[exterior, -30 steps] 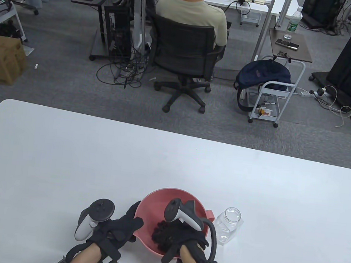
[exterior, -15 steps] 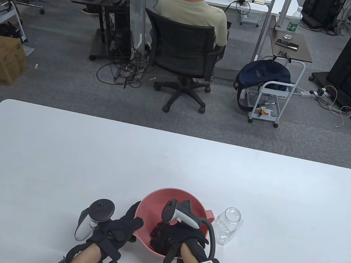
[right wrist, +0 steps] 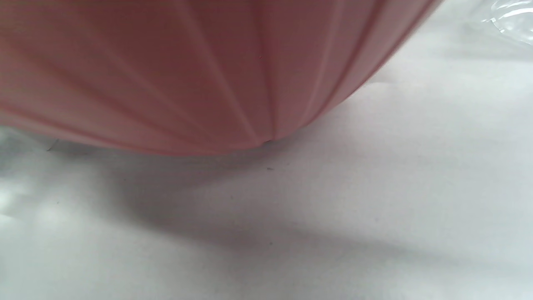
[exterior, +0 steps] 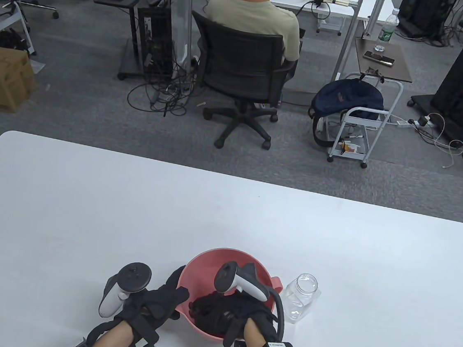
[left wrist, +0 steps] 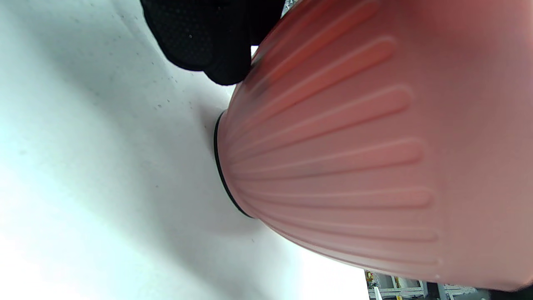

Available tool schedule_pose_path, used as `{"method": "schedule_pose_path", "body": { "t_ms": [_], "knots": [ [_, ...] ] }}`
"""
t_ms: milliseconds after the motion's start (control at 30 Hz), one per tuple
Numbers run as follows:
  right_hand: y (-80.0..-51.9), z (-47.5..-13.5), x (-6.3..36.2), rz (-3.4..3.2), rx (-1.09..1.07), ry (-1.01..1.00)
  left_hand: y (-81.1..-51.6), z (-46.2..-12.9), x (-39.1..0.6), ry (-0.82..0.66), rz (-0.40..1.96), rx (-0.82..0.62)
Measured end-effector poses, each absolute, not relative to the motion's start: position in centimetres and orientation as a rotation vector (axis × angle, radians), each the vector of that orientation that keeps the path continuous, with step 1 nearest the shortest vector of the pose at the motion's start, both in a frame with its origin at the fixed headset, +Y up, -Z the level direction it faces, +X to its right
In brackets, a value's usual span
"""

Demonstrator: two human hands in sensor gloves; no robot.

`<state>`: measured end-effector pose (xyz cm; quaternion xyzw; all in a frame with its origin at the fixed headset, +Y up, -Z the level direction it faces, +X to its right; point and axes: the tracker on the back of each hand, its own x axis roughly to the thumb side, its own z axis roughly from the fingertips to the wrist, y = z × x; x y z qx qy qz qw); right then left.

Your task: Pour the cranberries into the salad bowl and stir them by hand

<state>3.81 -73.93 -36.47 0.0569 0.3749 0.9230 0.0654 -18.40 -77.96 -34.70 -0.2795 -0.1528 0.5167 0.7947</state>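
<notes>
The pink salad bowl stands near the table's front edge. My left hand holds its left rim, with the thumb over the edge and the fingertips against the ribbed outer wall. My right hand is down inside the bowl, on its left half. Its black glove covers the dark cranberries, and I cannot make out its fingertips or how they lie. The right wrist view shows only the bowl's underside and the table.
An empty clear jar without a lid stands just right of the bowl, and its edge shows as the jar in the right wrist view. The white table stretches far and left. Beyond it, a person sits on an office chair.
My right hand has swept leftward inside the bowl and now hides the cranberries that showed beside it. The left hand, bowl and jar have not moved.
</notes>
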Motion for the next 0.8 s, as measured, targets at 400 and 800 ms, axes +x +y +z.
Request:
{"method": "schedule_pose_path", "body": {
  "t_ms": [400,800],
  "knots": [
    [-73.93,-36.50,3.87,2.776,0.165,1.122,-78.01,-34.79,-18.37,-0.331,1.109,-0.604],
    [-73.88,-36.40,3.87,2.815,0.139,1.139,-77.97,-34.81,-18.42,-0.330,1.104,-0.603]
  ]
}}
